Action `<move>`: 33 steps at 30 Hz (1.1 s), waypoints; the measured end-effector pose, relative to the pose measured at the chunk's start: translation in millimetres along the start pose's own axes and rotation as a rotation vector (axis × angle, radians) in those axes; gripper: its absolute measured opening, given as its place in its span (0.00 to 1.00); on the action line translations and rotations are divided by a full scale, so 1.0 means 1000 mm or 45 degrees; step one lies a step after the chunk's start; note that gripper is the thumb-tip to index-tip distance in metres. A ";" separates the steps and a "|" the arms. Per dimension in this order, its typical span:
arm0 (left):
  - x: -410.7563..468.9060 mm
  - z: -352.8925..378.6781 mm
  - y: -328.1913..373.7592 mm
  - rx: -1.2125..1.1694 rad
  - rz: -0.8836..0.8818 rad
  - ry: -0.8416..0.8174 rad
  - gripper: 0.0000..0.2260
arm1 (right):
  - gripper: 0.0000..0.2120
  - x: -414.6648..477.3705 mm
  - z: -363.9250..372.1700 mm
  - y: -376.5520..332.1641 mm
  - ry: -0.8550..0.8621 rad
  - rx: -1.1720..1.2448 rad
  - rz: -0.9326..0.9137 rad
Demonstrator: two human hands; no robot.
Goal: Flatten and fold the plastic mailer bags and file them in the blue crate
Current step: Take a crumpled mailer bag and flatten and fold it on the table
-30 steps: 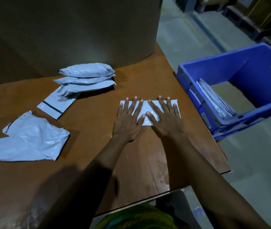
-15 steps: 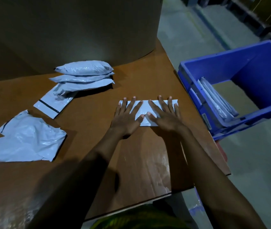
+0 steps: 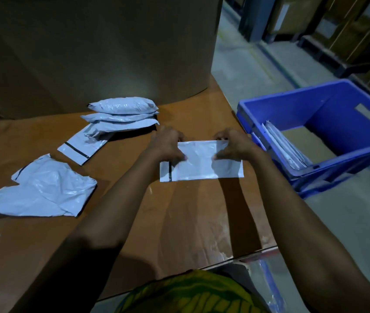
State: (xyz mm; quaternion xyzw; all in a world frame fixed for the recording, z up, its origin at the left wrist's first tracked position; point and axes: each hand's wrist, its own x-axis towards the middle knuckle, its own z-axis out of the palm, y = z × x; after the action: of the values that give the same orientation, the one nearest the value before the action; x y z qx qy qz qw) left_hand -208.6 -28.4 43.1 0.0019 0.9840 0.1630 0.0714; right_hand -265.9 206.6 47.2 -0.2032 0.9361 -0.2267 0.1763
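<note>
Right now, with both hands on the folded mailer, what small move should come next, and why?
Probably swing the folded mailer right and slot it into the blue crate beside the filed mailers: left hand and right hand pinch its upper edge, and it looks flat.

Crate [image 3: 303, 105] right of table [image 3: 179, 222]; filed mailers [image 3: 285, 147] inside; stacked mailers [image 3: 123, 114] behind-left of folded mailer [image 3: 202, 163].

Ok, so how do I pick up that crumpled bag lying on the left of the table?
Pinch the crumpled mailer bag at its right-hand edge, coming in from the right. That edge looks slightly lifted off the table, with a dark shadow under it, so fingers can probably slide beneath. The rest of it lies flat, with little to catch hold of.
</note>
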 end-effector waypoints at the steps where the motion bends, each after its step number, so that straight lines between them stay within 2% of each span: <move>1: -0.005 -0.007 0.001 -0.048 0.023 0.145 0.13 | 0.23 -0.001 -0.007 0.000 0.091 0.059 -0.049; 3: -0.017 -0.016 0.003 -0.103 0.101 0.503 0.06 | 0.14 -0.006 -0.015 -0.001 0.345 0.106 -0.169; 5: -0.032 -0.011 0.002 -0.105 0.199 0.813 0.07 | 0.12 -0.016 -0.013 -0.001 0.571 0.074 -0.274; 7: -0.046 0.013 -0.004 -0.063 0.258 0.917 0.08 | 0.15 -0.031 0.006 0.006 0.679 -0.058 -0.352; 10: -0.070 0.068 -0.019 -0.052 0.184 0.742 0.11 | 0.13 -0.059 0.053 0.021 0.531 -0.123 -0.332; 12: -0.086 0.095 -0.025 -0.085 0.109 0.578 0.14 | 0.17 -0.073 0.080 0.029 0.409 -0.092 -0.253; 14: -0.091 0.101 -0.022 -0.132 0.062 0.504 0.16 | 0.19 -0.071 0.090 0.031 0.466 -0.047 -0.224; 18: -0.064 0.090 -0.003 -0.161 0.072 0.588 0.12 | 0.13 -0.045 0.088 0.008 0.676 -0.123 -0.232; 20: -0.051 0.091 0.001 -0.146 0.069 0.559 0.10 | 0.10 -0.035 0.098 -0.001 0.700 -0.176 -0.163; 23: -0.049 0.106 -0.001 -0.067 0.081 0.533 0.11 | 0.09 -0.035 0.125 -0.004 0.796 -0.179 -0.058; 27: -0.051 0.117 0.002 -0.027 0.039 0.566 0.14 | 0.09 -0.043 0.146 -0.007 0.984 -0.138 -0.047; 30: -0.049 0.114 0.004 0.002 0.037 0.547 0.14 | 0.10 -0.044 0.145 -0.011 0.981 -0.169 -0.039; 33: -0.052 0.115 0.004 -0.068 0.031 0.549 0.16 | 0.11 -0.033 0.131 -0.014 0.876 -0.187 -0.005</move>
State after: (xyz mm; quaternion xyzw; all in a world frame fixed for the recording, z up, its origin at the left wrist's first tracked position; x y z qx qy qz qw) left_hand -141.3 10.6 -56.6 -0.0228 0.9717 0.1866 -0.1427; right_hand -178.2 164.7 -47.4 -0.1287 0.9541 -0.2144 -0.1651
